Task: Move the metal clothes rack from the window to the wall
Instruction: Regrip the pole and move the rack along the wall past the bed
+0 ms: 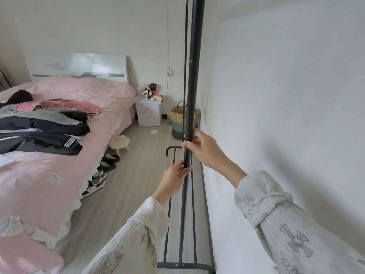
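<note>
The black metal clothes rack (pixel 192 76) stands close beside the white wall (pixel 276 95) on the right. Its near upright pole runs from the top of the view down to a base of thin bars (pixel 173 214) along the floor. My left hand (pixel 175 176) is wrapped around the pole lower down. My right hand (pixel 201 148), with a ring on one finger, grips the same pole just above it. A second upright of the rack shows farther back, partly hidden behind the near pole.
A bed (pixel 49 155) with pink bedding and a pile of folded clothes (pixel 39 127) fills the left. Shoes (pixel 96 181) and a small stool (pixel 119 142) sit beside it. A woven basket (pixel 178 119) and a white nightstand (pixel 149 113) stand at the far wall.
</note>
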Demonstrator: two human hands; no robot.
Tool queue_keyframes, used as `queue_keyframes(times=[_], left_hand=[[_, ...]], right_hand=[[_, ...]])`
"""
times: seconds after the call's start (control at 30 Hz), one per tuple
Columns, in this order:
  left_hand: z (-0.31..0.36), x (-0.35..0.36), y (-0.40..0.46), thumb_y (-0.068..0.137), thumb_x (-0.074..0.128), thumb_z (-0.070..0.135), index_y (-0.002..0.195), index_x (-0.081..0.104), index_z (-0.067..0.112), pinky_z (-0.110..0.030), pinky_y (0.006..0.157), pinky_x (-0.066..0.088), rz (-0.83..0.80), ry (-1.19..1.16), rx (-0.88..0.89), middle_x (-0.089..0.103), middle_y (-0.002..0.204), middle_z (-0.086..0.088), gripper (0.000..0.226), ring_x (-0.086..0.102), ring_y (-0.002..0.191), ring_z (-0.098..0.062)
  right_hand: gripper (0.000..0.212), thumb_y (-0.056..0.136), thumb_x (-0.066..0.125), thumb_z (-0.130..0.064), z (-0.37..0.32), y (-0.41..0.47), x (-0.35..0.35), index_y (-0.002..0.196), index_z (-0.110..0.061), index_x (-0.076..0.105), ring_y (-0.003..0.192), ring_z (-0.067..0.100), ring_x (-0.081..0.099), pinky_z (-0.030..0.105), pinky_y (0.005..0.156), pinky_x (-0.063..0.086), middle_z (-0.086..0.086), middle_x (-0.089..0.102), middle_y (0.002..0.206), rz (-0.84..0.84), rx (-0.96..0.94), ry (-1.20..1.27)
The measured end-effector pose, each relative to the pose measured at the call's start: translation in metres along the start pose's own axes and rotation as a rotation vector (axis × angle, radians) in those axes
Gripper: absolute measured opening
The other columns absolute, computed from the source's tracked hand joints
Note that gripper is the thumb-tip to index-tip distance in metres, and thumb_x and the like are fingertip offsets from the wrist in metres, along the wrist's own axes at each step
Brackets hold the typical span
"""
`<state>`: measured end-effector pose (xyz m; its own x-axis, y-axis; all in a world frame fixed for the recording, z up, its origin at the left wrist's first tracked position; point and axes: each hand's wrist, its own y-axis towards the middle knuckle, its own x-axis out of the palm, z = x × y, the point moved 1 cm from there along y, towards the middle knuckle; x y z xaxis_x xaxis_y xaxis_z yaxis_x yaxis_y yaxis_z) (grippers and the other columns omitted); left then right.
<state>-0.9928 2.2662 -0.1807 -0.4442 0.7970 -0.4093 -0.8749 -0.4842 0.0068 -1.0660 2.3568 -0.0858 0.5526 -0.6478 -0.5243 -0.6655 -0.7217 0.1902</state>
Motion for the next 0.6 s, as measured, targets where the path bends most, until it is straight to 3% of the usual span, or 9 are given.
queue_keyframes(times=[0.13,0.27,0.43,0.6], left_hand=[[-0.005,-0.010,0.063,0.093,0.047,0.027,0.097,0.055,0.014,-0.033,0.071,0.042,-0.030,-0.003,0.026,0.064,0.091,-0.008,0.016,0.051,0.078,-0.021],[-0.009,-0.018,0.129,0.094,0.046,0.025,0.101,0.057,0.010,-0.020,0.059,0.038,-0.034,0.016,0.056,0.063,0.089,-0.002,0.020,0.051,0.073,-0.020],[-0.009,-0.028,0.193,0.095,0.045,0.026,0.114,0.055,0.008,-0.016,0.062,0.040,-0.080,0.022,0.054,0.061,0.099,0.001,0.028,0.055,0.083,-0.017],[-0.011,-0.034,0.235,0.094,0.045,0.026,0.113,0.055,0.007,-0.015,0.056,0.040,-0.115,0.004,0.026,0.061,0.099,-0.002,0.029,0.054,0.074,-0.014]], right_hand=[[0.021,0.089,0.059,-0.018,0.014,0.060,-0.004,0.109,-0.012,0.056,0.096,0.021,0.067,0.041,0.098,0.049,0.008,0.074,0.096,0.007,0.007,-0.013],[0.011,0.089,0.059,-0.017,0.028,0.120,-0.006,0.099,-0.017,0.053,0.095,0.023,0.066,0.043,0.098,0.049,0.005,0.071,0.091,0.036,0.024,-0.027],[0.012,0.089,0.058,-0.017,0.041,0.179,-0.007,0.098,-0.020,0.052,0.094,0.021,0.065,0.044,0.099,0.049,0.003,0.069,0.089,0.058,0.057,-0.014],[0.013,0.089,0.058,-0.018,0.050,0.218,-0.009,0.099,-0.019,0.051,0.101,0.026,0.066,0.045,0.098,0.050,0.004,0.069,0.092,0.068,0.081,-0.034]])
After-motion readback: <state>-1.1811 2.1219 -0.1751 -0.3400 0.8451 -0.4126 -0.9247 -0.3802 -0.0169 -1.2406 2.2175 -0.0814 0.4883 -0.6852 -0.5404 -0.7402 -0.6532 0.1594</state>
